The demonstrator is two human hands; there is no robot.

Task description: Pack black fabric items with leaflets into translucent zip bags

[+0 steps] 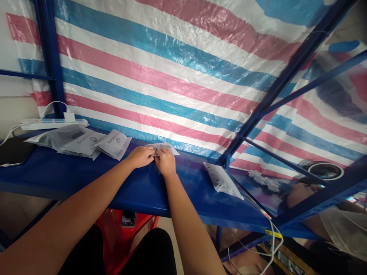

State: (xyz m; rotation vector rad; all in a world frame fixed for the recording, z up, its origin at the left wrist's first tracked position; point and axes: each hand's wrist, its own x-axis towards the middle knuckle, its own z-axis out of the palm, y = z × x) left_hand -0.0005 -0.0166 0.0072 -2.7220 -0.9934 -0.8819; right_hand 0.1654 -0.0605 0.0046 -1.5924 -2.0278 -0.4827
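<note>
At the back of the blue shelf point(137, 183), my left hand point(141, 156) and my right hand point(166, 160) meet over a frosted plastic bag point(173, 150). Fingers of both hands are closed at the bag's near edge, pinching it between them. What lies inside this bag is hidden by the hands. Left of my hands lie several similar frosted bags with dark print, the nearest bag point(114, 144) overlapping another printed bag point(83, 142). To the right, a single frosted bag point(223, 181) lies flat by the shelf's upright.
A white power strip point(54, 123) with a plugged-in charger and a black phone point(15, 152) sit at the left. Blue metal bars point(258, 110) frame the right side. Past them are another person's arm point(301, 198) and a round black object point(325, 170). A red stool point(126, 236) stands below.
</note>
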